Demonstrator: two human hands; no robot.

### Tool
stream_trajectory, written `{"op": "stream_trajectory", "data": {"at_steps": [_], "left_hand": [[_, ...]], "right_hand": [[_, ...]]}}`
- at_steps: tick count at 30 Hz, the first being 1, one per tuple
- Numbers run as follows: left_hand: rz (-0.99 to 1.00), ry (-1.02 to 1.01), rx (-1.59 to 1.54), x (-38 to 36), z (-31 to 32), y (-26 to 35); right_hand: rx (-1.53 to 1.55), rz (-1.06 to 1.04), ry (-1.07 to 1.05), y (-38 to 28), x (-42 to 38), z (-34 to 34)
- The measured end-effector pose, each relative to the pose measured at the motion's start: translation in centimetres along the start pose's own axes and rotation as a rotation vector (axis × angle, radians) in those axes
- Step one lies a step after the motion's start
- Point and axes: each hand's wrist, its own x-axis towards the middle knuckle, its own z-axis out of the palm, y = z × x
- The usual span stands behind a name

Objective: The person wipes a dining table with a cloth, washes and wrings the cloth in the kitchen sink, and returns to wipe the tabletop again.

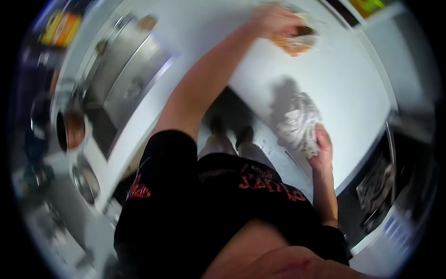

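My left hand [277, 22] reaches far across the white counter [353, 93], its fingers closed on a clear plastic bag [295, 45] with orange contents. Something dark shows beside the fingertips, too blurred to name. Nearer my body, at the right, my right hand [324, 148] grips a crumpled, whitish striped cloth [299, 122]. The cloth hangs over the counter near its front edge and casts a shadow to its left.
A metal sink [137, 60] lies left of my left arm. Farther left are a yellow-and-red package [61, 29] and a round metal vessel [72, 131]. A raised rim borders the counter's right side. Dark items [376, 188] stand at the lower right.
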Motion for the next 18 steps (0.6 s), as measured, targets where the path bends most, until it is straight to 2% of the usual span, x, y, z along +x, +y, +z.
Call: {"op": "stream_trajectory", "data": {"at_steps": [1,2,3,5,7,8,9,12,15,18], "left_hand": [[-0.026,-0.050,-0.104,-3.0,1.1,1.1],[0.037,-0.286,-0.236,-6.3,1.3,0.7],[-0.052,-0.264,-0.214,-8.8,2.6,1.9],[-0.130,-0.338,-0.302,-13.3,4.3,1.8],[-0.130,-0.244,-0.432,-16.7,4.5,0.9],[-0.122,-0.205,-0.499,-17.9,3.2,1.0],[-0.151,-0.102,-0.528,-23.8,1.2,0.0],[-0.139,0.200,-0.499,-30.9,-6.1,0.7],[-0.077,0.427,-0.593,-37.5,-12.2,-3.4],[-0.126,0.636,-0.707,-44.0,-17.4,-6.3]], "right_hand": [[-0.026,-0.017,-0.054,-0.1,0.6,0.6],[0.013,0.017,-0.047,-0.1,0.4,2.3],[0.040,0.013,-0.047,-0.9,0.9,3.7],[-0.004,0.021,-0.188,-1.1,2.3,4.9],[-0.137,0.022,-0.283,-0.9,4.2,5.9],[-0.178,0.043,-0.347,-1.4,4.8,8.9],[-0.227,0.117,-0.355,2.1,3.0,12.5],[-0.386,0.188,-0.411,5.8,6.3,20.4],[-0.532,0.341,-0.650,9.8,8.6,30.5],[-0.856,0.316,-0.783,15.6,12.1,38.9]]}}
